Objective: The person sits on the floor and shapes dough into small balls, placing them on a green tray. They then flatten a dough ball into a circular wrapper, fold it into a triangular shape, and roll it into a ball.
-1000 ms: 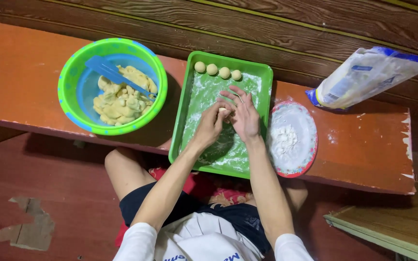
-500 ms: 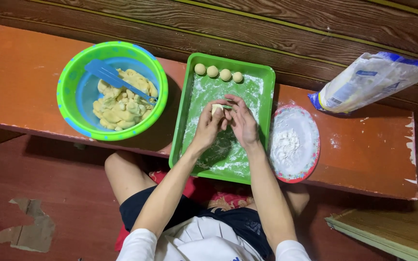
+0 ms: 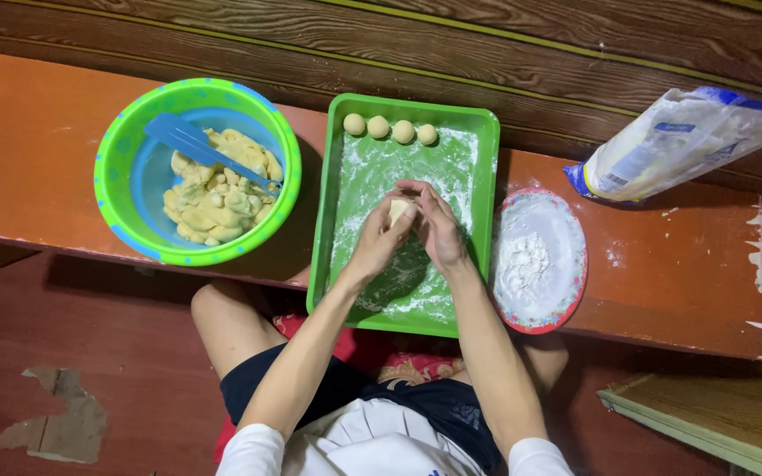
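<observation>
dough piece [image 3: 398,211] | half hidden between hands | left hand [image 3: 378,240], right hand [image 3: 437,227]

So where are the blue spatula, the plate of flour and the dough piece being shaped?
blue spatula [image 3: 189,141]: head view, on its flat blade in the bowl.
plate of flour [image 3: 566,225]: head view, on its white inner surface.
dough piece [image 3: 398,211]: head view, on the bit showing between both hands.
</observation>
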